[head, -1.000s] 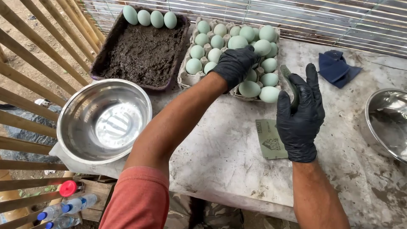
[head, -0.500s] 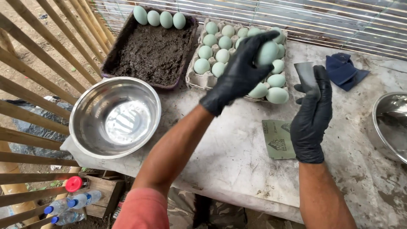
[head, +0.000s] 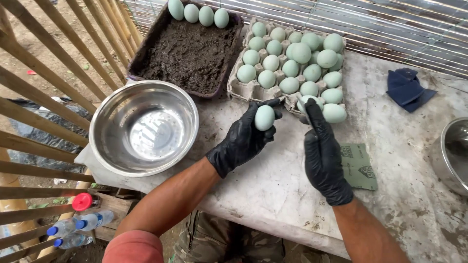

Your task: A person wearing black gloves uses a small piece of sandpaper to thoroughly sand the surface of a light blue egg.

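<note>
Head view: the person's left hand (head: 243,141), in a black glove, is wrapped around a pale blue-green egg (head: 264,118), fingers curled behind it & thumb at its far side, so the egg is held upright above the worn grey tabletop (head: 273,180), just near of the grey cardboard egg tray (head: 236,86). The right hand (head: 322,156), also black-gloved, stands just right of the egg, not touching it, fingers straight & close together pointing far; whether it pinches anything can't be told, though a thin pale strip shows along its index finger. The tray sits far-centre w/ many more pale blue-green eggs, a few stacked on top; its near right corner is partly hidden by the right hand's fingertips. Left of the tray: a dark rectangular tray of black muddy paste (head: 187,51), w/ four pale eggs (head: 199,12) lined along its far edge. Near left: a shiny round steel bowl (head: 144,127) at the table's corner. Right of the right hand lies a green-grey sandpaper sheet (head: 358,166), flat on the table. Far right: a folded dark blue cloth (head: 407,89); a second steel bowl (head: 453,153) is cut off at the right edge. Below the table, near left: clear plastic bottles w/ blue caps (head: 73,231) & a red cap (head: 82,201).
</note>
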